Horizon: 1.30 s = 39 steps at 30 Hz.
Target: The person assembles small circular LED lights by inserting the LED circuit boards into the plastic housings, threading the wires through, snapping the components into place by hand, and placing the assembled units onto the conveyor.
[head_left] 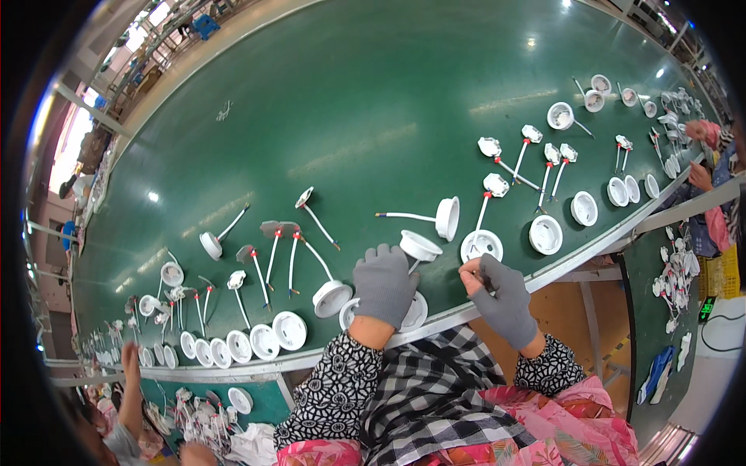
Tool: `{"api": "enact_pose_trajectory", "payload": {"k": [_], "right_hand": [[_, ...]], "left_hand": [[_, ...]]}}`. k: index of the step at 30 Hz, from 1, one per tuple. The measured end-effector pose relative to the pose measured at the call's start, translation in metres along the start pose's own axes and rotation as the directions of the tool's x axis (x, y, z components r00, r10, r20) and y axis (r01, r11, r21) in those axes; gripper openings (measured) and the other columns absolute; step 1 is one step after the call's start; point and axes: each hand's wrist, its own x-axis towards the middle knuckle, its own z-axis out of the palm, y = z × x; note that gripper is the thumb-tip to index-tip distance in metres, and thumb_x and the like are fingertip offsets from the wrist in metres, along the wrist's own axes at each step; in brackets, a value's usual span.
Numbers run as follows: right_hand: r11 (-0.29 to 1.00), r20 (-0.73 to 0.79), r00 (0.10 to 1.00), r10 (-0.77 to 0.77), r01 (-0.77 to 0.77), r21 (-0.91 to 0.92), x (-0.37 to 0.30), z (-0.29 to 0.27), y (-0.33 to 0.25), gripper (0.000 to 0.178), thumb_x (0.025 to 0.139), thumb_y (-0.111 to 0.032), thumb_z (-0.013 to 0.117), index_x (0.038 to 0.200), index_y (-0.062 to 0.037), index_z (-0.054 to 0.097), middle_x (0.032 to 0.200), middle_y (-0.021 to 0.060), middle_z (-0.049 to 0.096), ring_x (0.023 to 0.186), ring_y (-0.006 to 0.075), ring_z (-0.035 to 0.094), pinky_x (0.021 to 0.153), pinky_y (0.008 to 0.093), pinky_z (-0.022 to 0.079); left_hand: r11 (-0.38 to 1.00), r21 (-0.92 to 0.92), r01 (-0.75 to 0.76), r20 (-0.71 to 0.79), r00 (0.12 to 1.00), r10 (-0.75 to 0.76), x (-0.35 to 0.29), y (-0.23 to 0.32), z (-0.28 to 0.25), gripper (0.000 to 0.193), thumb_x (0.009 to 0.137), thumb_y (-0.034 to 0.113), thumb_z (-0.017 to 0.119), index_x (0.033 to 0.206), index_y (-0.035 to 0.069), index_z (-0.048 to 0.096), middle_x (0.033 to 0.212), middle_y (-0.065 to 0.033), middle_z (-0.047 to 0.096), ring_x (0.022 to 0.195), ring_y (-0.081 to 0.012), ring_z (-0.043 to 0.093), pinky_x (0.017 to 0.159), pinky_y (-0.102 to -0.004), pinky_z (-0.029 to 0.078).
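Note:
My left hand [385, 286], in a grey glove, is curled with its back up near the table edge. Its fingertips are hidden. By its fingers a white round cup [420, 247] lies tilted, its short cable running down to the hand. Other white cups [416, 312] are partly covered by this hand. My right hand [503, 299], in a matching glove with bare fingertips, pinches the lower end of a white cable [482, 217]. That cable crosses a white cup [491, 247] and leads up to a white terminal piece [495, 185] with a red collar.
More cups with cables [447, 218] and terminal pieces lie across the green table [311, 116]. A row of cups [264, 342] lines the near edge at left; others [545, 234] are at right. Co-workers' hands show at far left [130, 361] and far right [701, 177].

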Motion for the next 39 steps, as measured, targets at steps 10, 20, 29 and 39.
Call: {"api": "enact_pose_trajectory", "payload": {"k": [10, 20, 29, 39], "right_hand": [[0.998, -0.241, 0.970, 0.045, -0.054, -0.034, 0.046, -0.064, 0.001, 0.010, 0.093, -0.013, 0.065, 0.096, -0.0038, 0.063, 0.061, -0.0021, 0.044, 0.054, 0.0047, 0.040, 0.050, 0.0240, 0.033], [0.862, -0.147, 0.987, -0.072, -0.013, -0.506, 0.075, -0.073, 0.057, 0.022, 0.089, -0.028, 0.067, 0.083, -0.0080, 0.061, 0.058, 0.0088, 0.057, 0.053, 0.0274, 0.059, 0.054, 0.0386, 0.045], [0.733, -0.009, 0.991, -0.131, 0.090, -0.674, 0.102, -0.054, 0.084, 0.037, 0.086, -0.038, 0.068, 0.066, -0.0072, 0.063, 0.062, 0.0134, 0.062, 0.062, 0.0345, 0.064, 0.058, 0.0463, 0.048], [0.964, -0.091, 0.987, 0.132, -0.149, -0.222, 0.107, -0.067, 0.089, 0.032, 0.082, -0.031, 0.070, 0.075, 0.0001, 0.068, 0.062, 0.0170, 0.059, 0.058, 0.0289, 0.059, 0.058, 0.0396, 0.045]], "left_hand": [[0.983, -0.081, -0.164, -0.203, 0.968, 0.144, 0.011, 0.013, -0.050, 0.068, 0.074, 0.043, 0.080, 0.124, 0.004, 0.055, 0.109, -0.0138, 0.060, 0.100, -0.0319, 0.060, 0.080, -0.0416, 0.051], [0.976, -0.209, -0.062, -0.159, 0.987, 0.029, 0.048, 0.004, -0.014, 0.078, 0.076, 0.037, 0.078, 0.135, 0.000, 0.043, 0.117, -0.0214, 0.057, 0.105, -0.0393, 0.062, 0.085, -0.0471, 0.053], [0.935, -0.293, 0.198, -0.327, 0.898, -0.293, 0.188, -0.057, -0.042, 0.082, 0.075, 0.037, 0.080, 0.137, 0.001, 0.040, 0.126, -0.0259, 0.054, 0.111, -0.0416, 0.060, 0.092, -0.0468, 0.052], [0.933, -0.294, -0.209, -0.436, 0.898, 0.064, 0.141, 0.015, -0.083, 0.060, 0.088, 0.034, 0.070, 0.135, 0.004, 0.050, 0.123, -0.0154, 0.059, 0.110, -0.0290, 0.060, 0.092, -0.0403, 0.048]]}}
